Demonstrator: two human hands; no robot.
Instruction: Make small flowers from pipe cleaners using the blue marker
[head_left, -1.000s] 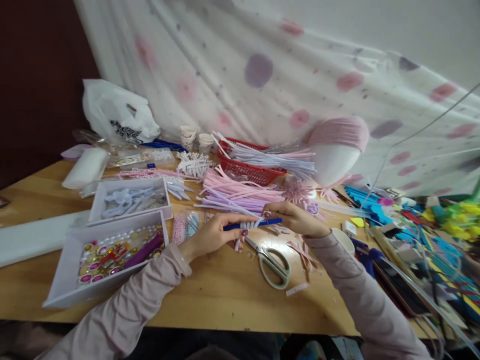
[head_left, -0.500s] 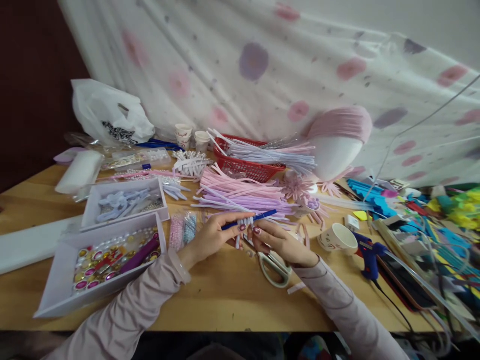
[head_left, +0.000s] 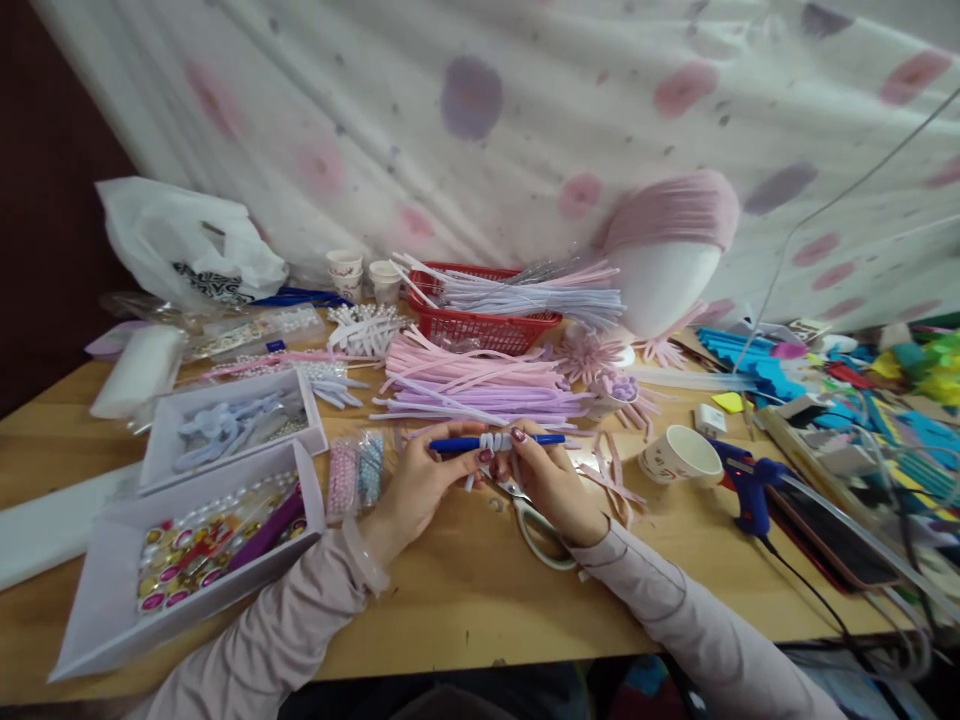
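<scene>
A blue pen (head_left: 454, 444) lies level between my two hands above the table. Around its middle, a pale lilac-white pipe cleaner (head_left: 495, 441) is coiled in several turns, with one end hanging below. My left hand (head_left: 420, 482) is closed on the pen's left part, thumb against the coil. My right hand (head_left: 551, 482) pinches at the coil's right side, the thumb on top and the other fingers partly hidden. Scissors (head_left: 541, 535) with pale handles lie on the table under my right hand. Beyond the hands are pink and purple pipe cleaners (head_left: 480, 385).
On the left are two white boxes (head_left: 82, 610) with gems and beads. A red basket (head_left: 480, 332) of pipe cleaners stands at the back, beside a foam head (head_left: 660, 285). To the right are a paper cup (head_left: 679, 455), a glue gun (head_left: 750, 485) and a phone (head_left: 832, 540).
The pen has turned from slanted to nearly level. My right hand has moved up against the coil, its thumb now over the pen. The view has shifted slightly.
</scene>
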